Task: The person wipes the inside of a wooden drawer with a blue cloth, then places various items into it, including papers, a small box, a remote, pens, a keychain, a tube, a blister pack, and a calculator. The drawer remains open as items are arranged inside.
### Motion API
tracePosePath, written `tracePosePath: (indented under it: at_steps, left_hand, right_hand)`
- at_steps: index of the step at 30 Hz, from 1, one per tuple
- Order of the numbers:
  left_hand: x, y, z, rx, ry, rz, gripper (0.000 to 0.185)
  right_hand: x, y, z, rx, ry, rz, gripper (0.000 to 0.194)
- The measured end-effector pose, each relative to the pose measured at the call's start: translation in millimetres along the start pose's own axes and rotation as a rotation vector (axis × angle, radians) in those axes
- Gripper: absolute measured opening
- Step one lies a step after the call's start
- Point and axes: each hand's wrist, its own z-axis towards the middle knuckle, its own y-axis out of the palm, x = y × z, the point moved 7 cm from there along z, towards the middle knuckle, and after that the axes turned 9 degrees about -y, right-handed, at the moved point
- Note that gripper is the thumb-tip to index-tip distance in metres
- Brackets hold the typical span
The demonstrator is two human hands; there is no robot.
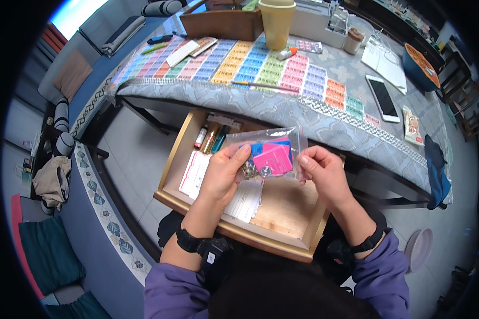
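Between my two hands is a clear zip-top plastic bag, held over an open wooden drawer. Pink cards, blue pieces and small metal items show through the plastic. My left hand grips the bag's left side with the thumb on top. My right hand pinches the zip edge at the right. Below, the drawer holds printed papers, a small white-and-red tube and a gold-coloured cylinder. The bag hides part of the drawer.
A cloth-covered table stands above the drawer, bearing a multiplication chart, a pencil, a yellow cup, a smartphone and a snack packet. A cushioned bench runs along the left. A round basin rests on the floor at right.
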Motion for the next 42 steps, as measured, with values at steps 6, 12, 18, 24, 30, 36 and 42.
tracePosePath:
  at_steps: [6,12,18,24,30,36,42]
  left_hand:
    - [22.3,8.9,-9.4,0.086,0.179,0.219,0.034]
    - [40.9,69.6,-47.1,-0.076,0.744,0.958,0.033]
    - [32.3,54.6,-35.5,-0.101,0.404,0.867,0.019]
    - [16.5,44.9,-32.0,-0.158,0.256,0.688,0.014]
    - [24.0,49.7,-34.9,-0.121,0.436,0.722,0.012]
    - [26.1,60.0,-40.9,-0.154,0.626,0.777,0.012]
    - [24.9,46.1,-33.1,-0.073,0.470,0.482,0.012]
  right_hand:
    - [-26.7,7.7,-2.8,-0.067,-0.263,-0.279,0.008]
    - [-51.1,46.6,-17.2,-0.342,-0.785,-0.819,0.011]
    - [-49.7,44.9,-17.6,-0.303,-0.784,-0.772,0.008]
    - [-45.7,36.8,-15.2,-0.298,-0.671,-0.614,0.007]
    - [-40.8,32.9,-16.3,-0.271,-0.598,-0.531,0.006]
    - [-45.4,32.4,-17.5,-0.274,-0.593,-0.561,0.006]
    - [-42.4,23.5,-11.3,-0.174,-0.444,-0.469,0.012]
